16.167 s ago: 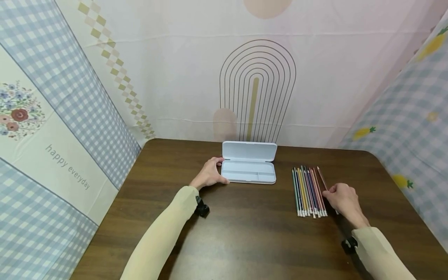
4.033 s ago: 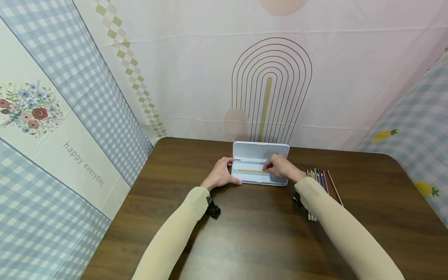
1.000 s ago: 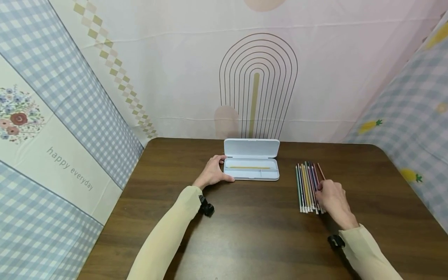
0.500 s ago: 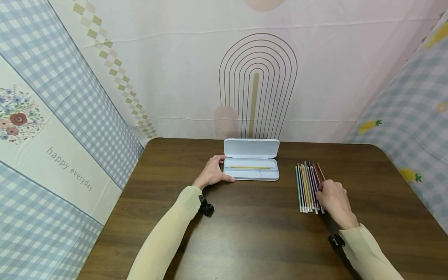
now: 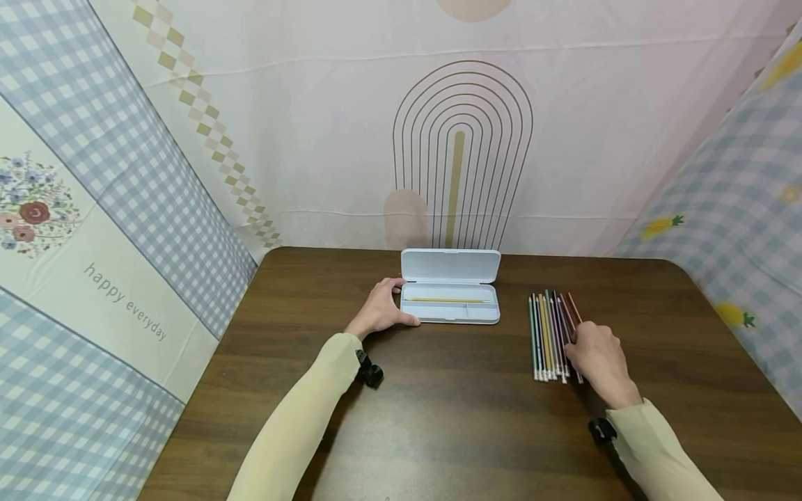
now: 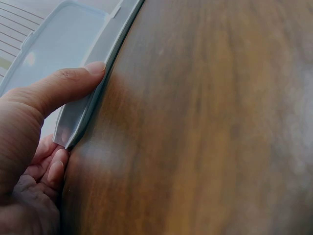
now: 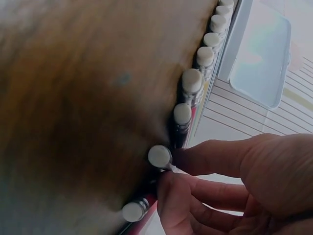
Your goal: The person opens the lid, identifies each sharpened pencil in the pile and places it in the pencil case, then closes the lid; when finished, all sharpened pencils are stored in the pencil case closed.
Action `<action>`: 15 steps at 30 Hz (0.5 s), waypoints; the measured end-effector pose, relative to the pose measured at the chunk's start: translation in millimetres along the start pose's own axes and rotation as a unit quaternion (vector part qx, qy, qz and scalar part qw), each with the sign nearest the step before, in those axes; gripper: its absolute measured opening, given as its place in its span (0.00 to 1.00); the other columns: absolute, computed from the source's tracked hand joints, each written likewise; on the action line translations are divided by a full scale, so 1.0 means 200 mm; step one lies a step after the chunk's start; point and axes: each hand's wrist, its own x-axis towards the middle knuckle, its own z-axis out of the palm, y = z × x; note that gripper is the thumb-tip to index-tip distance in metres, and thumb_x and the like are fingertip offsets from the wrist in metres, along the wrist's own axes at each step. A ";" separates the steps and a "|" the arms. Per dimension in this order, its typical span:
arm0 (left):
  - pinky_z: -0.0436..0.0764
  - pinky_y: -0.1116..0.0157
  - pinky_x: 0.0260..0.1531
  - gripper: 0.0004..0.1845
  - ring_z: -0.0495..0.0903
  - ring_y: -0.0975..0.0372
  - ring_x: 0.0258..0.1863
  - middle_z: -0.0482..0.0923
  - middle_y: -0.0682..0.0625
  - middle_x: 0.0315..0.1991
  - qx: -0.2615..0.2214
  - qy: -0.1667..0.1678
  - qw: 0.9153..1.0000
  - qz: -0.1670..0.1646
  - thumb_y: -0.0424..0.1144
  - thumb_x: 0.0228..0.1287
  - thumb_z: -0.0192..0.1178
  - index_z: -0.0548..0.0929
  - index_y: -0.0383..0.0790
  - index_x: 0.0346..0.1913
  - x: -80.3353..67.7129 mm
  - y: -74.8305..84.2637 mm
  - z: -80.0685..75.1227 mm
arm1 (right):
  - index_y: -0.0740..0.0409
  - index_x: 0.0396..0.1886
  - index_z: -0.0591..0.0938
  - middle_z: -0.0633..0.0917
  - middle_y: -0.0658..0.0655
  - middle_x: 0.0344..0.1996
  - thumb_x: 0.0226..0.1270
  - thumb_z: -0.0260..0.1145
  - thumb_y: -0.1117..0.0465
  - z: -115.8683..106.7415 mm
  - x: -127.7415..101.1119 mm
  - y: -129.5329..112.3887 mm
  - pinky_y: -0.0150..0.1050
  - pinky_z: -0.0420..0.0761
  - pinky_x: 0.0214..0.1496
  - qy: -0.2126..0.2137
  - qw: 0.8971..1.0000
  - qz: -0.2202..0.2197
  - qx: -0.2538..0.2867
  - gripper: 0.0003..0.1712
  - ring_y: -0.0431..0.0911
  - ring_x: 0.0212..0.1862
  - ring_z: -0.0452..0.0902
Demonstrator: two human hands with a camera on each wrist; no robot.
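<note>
My left hand (image 5: 381, 306) holds the left end of a pale blue pencil case (image 5: 450, 266), thumb at the front edge and fingers round the far side. The case's lid is raised, and a yellow pencil (image 5: 447, 300) lies in its long back compartment. To the right, my right hand (image 5: 596, 355) pinches one white-erasered pencil (image 7: 160, 156) between thumb and fingers at the right end of a row of pencils (image 5: 544, 341). Another pencil (image 7: 134, 211) lies just beyond that one, partly hidden by the fingers.
The dark wooden table (image 5: 438, 403) carries the case and the pencils. A printed cloth (image 5: 338, 139) hangs behind its far edge, with checked cloths on both sides. Several erasers in the row face toward me.
Since the oldest frame, a yellow pencil has come to lie in the case. My right hand has gone from the case back to the row, where the pencils have lately shifted slightly.
</note>
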 end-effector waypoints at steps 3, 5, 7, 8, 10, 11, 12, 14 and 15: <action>0.75 0.49 0.75 0.52 0.74 0.47 0.71 0.77 0.38 0.69 0.000 0.002 1.000 0.002 0.47 0.49 0.88 0.74 0.36 0.77 0.00 0.00 0.00 | 0.62 0.21 0.78 0.78 0.57 0.20 0.67 0.61 0.69 0.00 0.00 0.00 0.40 0.70 0.23 -0.003 1.000 -0.002 -0.007 0.13 0.48 0.23 0.72; 0.76 0.49 0.75 0.52 0.74 0.47 0.71 0.77 0.38 0.69 0.000 0.003 1.000 0.003 0.47 0.49 0.88 0.74 0.36 0.77 0.00 0.00 0.00 | 0.62 0.21 0.78 0.77 0.57 0.20 0.68 0.61 0.70 0.00 0.01 0.00 0.40 0.70 0.23 -0.007 1.000 0.000 -0.009 0.13 0.48 0.23 0.72; 0.76 0.49 0.75 0.52 0.74 0.47 0.71 0.77 0.38 0.69 0.000 0.002 1.000 0.003 0.47 0.49 0.87 0.73 0.36 0.77 0.00 0.00 0.00 | 0.63 0.22 0.78 0.77 0.58 0.20 0.69 0.62 0.69 0.00 0.01 0.00 0.40 0.71 0.23 -0.010 1.000 0.007 -0.009 0.13 0.48 0.23 0.72; 0.76 0.49 0.75 0.52 0.74 0.47 0.71 0.77 0.38 0.69 0.001 0.001 1.000 0.002 0.47 0.49 0.87 0.73 0.36 0.77 0.00 0.00 0.00 | 0.64 0.23 0.78 0.78 0.58 0.21 0.70 0.62 0.69 0.00 0.02 0.00 0.40 0.71 0.24 -0.012 1.000 0.011 -0.008 0.13 0.48 0.23 0.73; 0.76 0.49 0.75 0.52 0.74 0.47 0.71 0.77 0.38 0.69 0.000 -0.001 1.000 0.000 0.46 0.49 0.87 0.73 0.36 0.77 -0.01 0.00 0.00 | 0.66 0.26 0.79 0.79 0.60 0.22 0.71 0.63 0.68 0.00 0.02 0.00 0.41 0.73 0.24 -0.015 1.000 0.020 -0.005 0.11 0.49 0.24 0.74; 0.76 0.49 0.75 0.52 0.74 0.47 0.71 0.77 0.38 0.69 0.000 -0.002 1.000 0.000 0.46 0.50 0.87 0.73 0.36 0.77 -0.01 0.01 0.00 | 0.67 0.27 0.80 0.79 0.61 0.23 0.72 0.63 0.68 -0.01 0.02 0.00 0.41 0.73 0.25 -0.016 1.000 0.024 -0.004 0.11 0.49 0.25 0.74; 0.76 0.49 0.75 0.52 0.74 0.47 0.71 0.77 0.38 0.69 -0.001 -0.003 1.000 -0.001 0.46 0.50 0.87 0.73 0.36 0.77 -0.01 0.01 0.00 | 0.68 0.29 0.80 0.79 0.61 0.24 0.72 0.64 0.68 -0.01 0.02 0.00 0.41 0.74 0.25 -0.017 0.999 0.028 -0.002 0.10 0.50 0.25 0.75; 0.76 0.49 0.75 0.52 0.74 0.47 0.71 0.77 0.38 0.69 -0.002 -0.003 1.000 0.000 0.46 0.49 0.87 0.73 0.36 0.77 -0.01 0.01 0.00 | 0.69 0.30 0.80 0.80 0.62 0.25 0.73 0.64 0.67 -0.01 0.02 0.00 0.41 0.74 0.26 -0.018 0.999 0.031 0.000 0.11 0.50 0.26 0.75; 0.76 0.49 0.75 0.53 0.74 0.47 0.71 0.77 0.38 0.69 -0.003 -0.002 1.000 0.000 0.46 0.49 0.87 0.73 0.36 0.77 -0.01 0.01 0.00 | 0.68 0.30 0.80 0.79 0.62 0.25 0.73 0.64 0.67 -0.01 0.02 0.00 0.41 0.74 0.26 -0.017 0.999 0.032 0.000 0.11 0.50 0.26 0.75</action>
